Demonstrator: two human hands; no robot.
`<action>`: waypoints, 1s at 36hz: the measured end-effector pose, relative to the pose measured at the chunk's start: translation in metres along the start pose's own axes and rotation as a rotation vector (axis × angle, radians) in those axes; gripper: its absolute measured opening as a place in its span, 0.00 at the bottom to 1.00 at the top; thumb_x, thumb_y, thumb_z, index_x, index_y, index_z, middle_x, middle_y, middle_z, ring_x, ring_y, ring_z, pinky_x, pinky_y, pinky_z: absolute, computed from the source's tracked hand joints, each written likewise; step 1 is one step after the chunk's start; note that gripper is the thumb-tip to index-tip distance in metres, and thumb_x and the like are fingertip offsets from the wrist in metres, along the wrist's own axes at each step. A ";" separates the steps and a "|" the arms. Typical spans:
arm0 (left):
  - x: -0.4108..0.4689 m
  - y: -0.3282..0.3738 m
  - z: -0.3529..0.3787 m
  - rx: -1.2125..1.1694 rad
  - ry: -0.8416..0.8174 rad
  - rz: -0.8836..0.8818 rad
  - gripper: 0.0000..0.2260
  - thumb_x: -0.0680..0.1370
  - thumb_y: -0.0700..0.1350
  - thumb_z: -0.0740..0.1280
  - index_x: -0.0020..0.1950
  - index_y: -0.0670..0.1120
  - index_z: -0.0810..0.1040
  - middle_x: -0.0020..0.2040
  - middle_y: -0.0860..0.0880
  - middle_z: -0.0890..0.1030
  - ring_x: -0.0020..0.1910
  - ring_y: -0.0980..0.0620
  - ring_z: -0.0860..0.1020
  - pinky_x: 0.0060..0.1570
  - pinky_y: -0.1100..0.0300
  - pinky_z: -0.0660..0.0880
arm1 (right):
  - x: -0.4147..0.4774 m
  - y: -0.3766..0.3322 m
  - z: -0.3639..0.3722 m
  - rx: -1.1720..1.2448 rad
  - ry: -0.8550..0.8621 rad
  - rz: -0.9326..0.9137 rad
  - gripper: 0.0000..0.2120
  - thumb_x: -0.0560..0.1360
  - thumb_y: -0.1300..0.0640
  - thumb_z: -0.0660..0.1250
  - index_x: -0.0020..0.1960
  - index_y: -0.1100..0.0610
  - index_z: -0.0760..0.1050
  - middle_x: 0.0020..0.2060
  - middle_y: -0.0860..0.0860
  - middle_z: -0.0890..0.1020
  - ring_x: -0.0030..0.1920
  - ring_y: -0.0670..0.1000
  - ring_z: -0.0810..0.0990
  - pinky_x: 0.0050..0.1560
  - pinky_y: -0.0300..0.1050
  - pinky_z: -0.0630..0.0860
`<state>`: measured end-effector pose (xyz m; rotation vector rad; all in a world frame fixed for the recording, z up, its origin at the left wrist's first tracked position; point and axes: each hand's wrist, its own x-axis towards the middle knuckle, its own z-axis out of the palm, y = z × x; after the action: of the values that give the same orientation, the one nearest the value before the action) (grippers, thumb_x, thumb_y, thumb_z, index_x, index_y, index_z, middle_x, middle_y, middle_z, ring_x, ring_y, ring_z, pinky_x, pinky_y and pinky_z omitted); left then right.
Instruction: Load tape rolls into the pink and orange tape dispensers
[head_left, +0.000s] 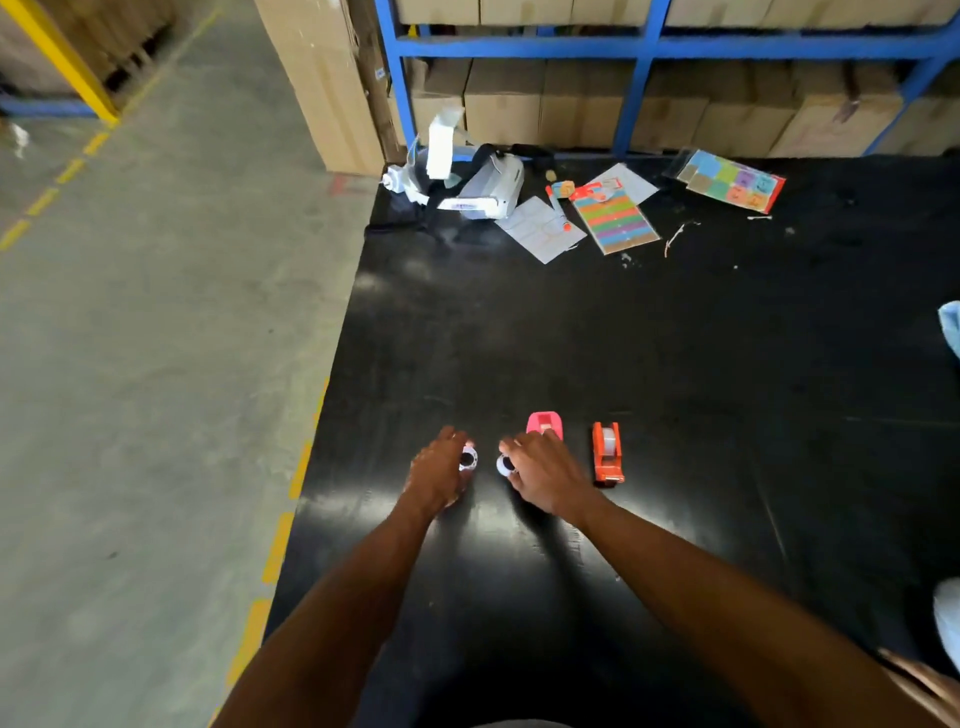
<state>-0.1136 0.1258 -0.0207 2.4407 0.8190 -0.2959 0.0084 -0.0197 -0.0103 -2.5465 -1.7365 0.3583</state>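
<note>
Now both hands are low on the black desk (675, 364): left hand (435, 475) grips one tape roll (468, 459), right hand (545, 475) another roll (505, 465); pink dispenser (545, 423) and orange dispenser (607, 453) stand just right.

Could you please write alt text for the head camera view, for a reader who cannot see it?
Over a black table, a person's left hand and right hand each touch a small tape roll, the second roll beside it. A pink dispenser and an orange dispenser stand just right of them.
</note>
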 end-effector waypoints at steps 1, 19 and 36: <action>0.006 -0.003 -0.003 -0.005 -0.014 0.014 0.20 0.75 0.45 0.71 0.66 0.46 0.75 0.68 0.44 0.74 0.66 0.40 0.76 0.62 0.49 0.74 | 0.009 -0.001 0.000 -0.018 -0.005 0.016 0.14 0.74 0.55 0.66 0.59 0.55 0.74 0.53 0.54 0.83 0.55 0.58 0.81 0.58 0.55 0.71; 0.061 -0.006 0.014 -0.029 -0.053 0.105 0.15 0.75 0.43 0.70 0.61 0.46 0.76 0.62 0.44 0.76 0.57 0.40 0.79 0.54 0.51 0.75 | 0.070 0.024 0.017 -0.147 -0.247 0.130 0.23 0.77 0.54 0.65 0.71 0.52 0.69 0.66 0.55 0.76 0.66 0.57 0.75 0.72 0.68 0.56; 0.061 -0.006 0.015 -0.029 -0.070 0.101 0.26 0.73 0.45 0.74 0.69 0.49 0.71 0.67 0.45 0.71 0.60 0.42 0.77 0.58 0.50 0.76 | 0.064 0.022 0.014 -0.138 -0.218 0.101 0.26 0.75 0.46 0.68 0.71 0.53 0.68 0.65 0.55 0.76 0.67 0.56 0.74 0.72 0.73 0.53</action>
<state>-0.0699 0.1513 -0.0578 2.4213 0.6637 -0.3273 0.0474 0.0300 -0.0385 -2.7946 -1.7611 0.5585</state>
